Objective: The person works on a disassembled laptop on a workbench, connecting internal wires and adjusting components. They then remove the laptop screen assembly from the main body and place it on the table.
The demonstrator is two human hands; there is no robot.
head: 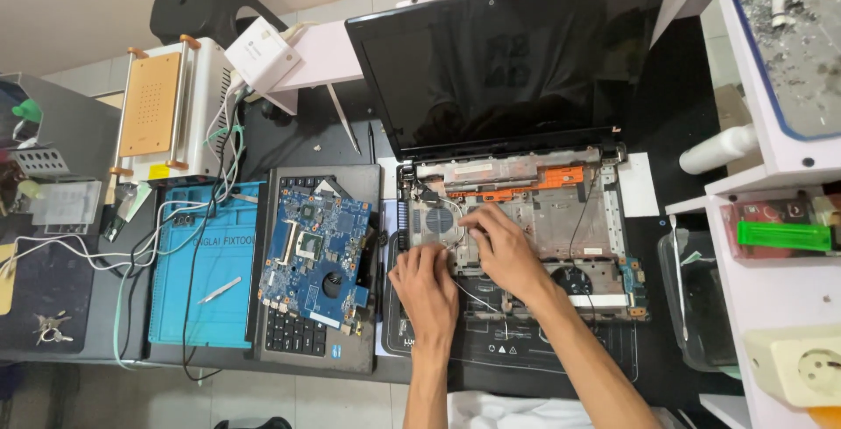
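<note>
Item: opened laptop base point(526, 245), screen point(517, 52) upright behind, lying on a dark desk point(674, 113).

Hands: left hand point(427, 284) rests palm-down on the base's lower left, fingers curled toward a thin white wire point(473, 296); whether it pinches the wire cannot be told. Right hand point(504, 249) lies fingers-down just right of the fan point(438, 219), tips pressing or picking at a small part hidden beneath them; grip cannot be told.

Beside it: removed keyboard point(302, 333) to the left, with a blue circuit board point(315, 258) lying on top. Further left, a blue mat point(197, 280) carrying tweezers point(219, 290) and trailing cables point(166, 236); a heating plate point(151, 103) behind.

Risks, as judged: the loose wires crossing the base could snag on a finger or wrist and tear from a connector. The circuit board sits unfixed on the keyboard, near the left elbow's path; a nudge could slide it.

Room: tight on the left, keyboard touching the base. On the right, a clear box point(701, 306) and white shelf point(745, 192) stand close. The near desk edge lies just below the base; open desk shows only behind the screen's right.
</note>
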